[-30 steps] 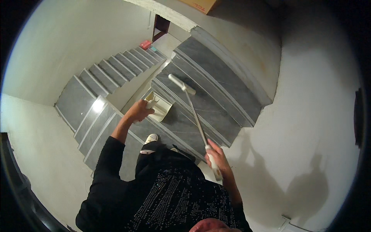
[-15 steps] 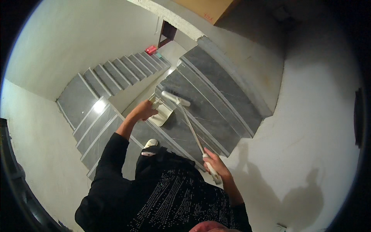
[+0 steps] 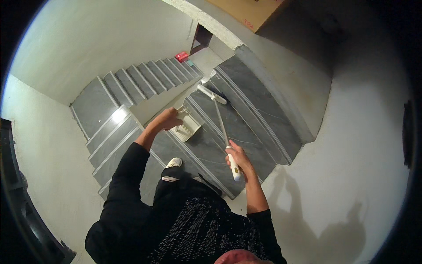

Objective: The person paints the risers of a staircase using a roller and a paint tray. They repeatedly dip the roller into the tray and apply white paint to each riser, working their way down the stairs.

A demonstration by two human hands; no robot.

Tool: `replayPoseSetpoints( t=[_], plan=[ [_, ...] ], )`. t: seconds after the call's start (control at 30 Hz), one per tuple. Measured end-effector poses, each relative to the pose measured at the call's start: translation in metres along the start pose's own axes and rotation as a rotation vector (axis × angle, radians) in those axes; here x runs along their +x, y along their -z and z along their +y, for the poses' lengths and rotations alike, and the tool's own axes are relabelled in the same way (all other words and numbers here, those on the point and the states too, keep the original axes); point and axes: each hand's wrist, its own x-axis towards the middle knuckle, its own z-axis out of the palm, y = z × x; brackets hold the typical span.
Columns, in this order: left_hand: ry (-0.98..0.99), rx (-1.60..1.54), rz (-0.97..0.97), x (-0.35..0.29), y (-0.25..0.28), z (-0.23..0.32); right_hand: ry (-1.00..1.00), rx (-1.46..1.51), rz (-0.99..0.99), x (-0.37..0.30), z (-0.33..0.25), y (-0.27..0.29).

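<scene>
My left hand [image 3: 167,119] is closed round the handle of a cream dustpan [image 3: 189,129], whose ribbed tray rests on or just over a grey stair step. In my right hand [image 3: 238,157] is the white grip of a long-handled broom [image 3: 222,119]. The broom's white head lies farther up, on the step beyond the dustpan, near the inner end of the stairs. Its bristles are dark and mostly hidden under the head. A gap separates the broom head from the dustpan.
Grey stairs [image 3: 259,119] with pale edge strips rise to the right; another flight [image 3: 136,83] runs off at the upper left. My white shoe [image 3: 174,162] is on a lower step. A cardboard box [image 3: 246,11] sits on the ledge above. A red box [image 3: 181,56] lies on the far stairs.
My right hand has moved up and forward, carrying the broom head up to the farther step, away from the dustpan. My left hand and the dustpan have barely shifted.
</scene>
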Motion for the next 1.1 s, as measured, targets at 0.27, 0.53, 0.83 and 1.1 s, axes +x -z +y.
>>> replayPoseSetpoints(
  t=[0.27, 0.53, 0.83, 1.1],
  plan=[
    [0.052, 0.035, -0.002, -0.007, 0.006, -0.002, -0.037, -0.112, -0.143, -0.053, 0.046, -0.005],
    [-0.028, 0.015, 0.019, -0.006, 0.000, 0.005, -0.029, 0.007, -0.091, -0.121, 0.049, 0.015],
    [0.014, 0.172, 0.035, 0.004, -0.010, -0.002, 0.104, -0.030, 0.002, -0.008, 0.053, -0.007],
    [0.025, 0.213, 0.105, 0.006, -0.021, -0.009, -0.027, -0.031, -0.137, -0.078, 0.101, 0.024]
  ],
)
